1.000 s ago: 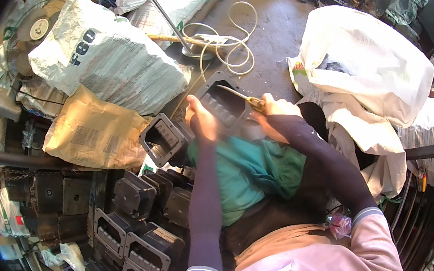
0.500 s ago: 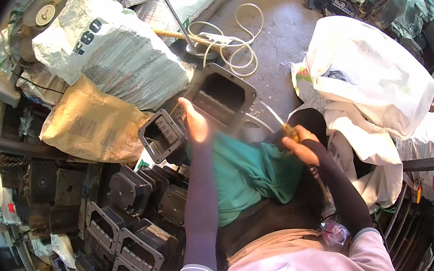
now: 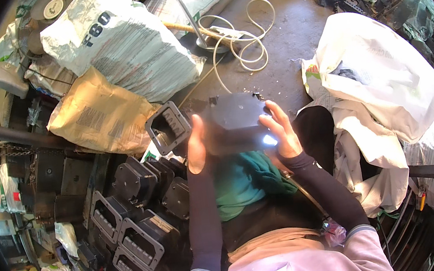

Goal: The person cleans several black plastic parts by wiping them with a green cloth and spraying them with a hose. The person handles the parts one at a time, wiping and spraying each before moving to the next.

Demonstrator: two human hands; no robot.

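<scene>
Head view, as seen by an onlooker in the room: a seated person supports 1 black housing (image 3: 239,117) above the lap, between 2 bare hands. The housing is box-shaped, with its closed, flat face turned upward; a bright glare spot lies at its near right corner, and its lower left part is blurred. The left hand (image 3: 195,144) is part open, thumb raised, and bears against the left side of the housing; its other fingers are mostly hidden. The right hand (image 3: 281,128) is curved and part open, with its fingers spread on the right side of the same part. A thin shaft (image 3: 305,192) shows beside the right forearm; whether the right hand has hold of it cannot be told. A green cloth (image 3: 241,183) covers the lap below the housing. Just left of the left hand, 1 open black frame (image 3: 168,128) stands tilted. Further black housings (image 3: 140,240) are stacked at the person's left. Beyond the frame lies a brown paper bag (image 3: 102,114); a pale looped cable (image 3: 262,39) rests on the floor ahead, and a large white sack (image 3: 377,85) stands at the right.
</scene>
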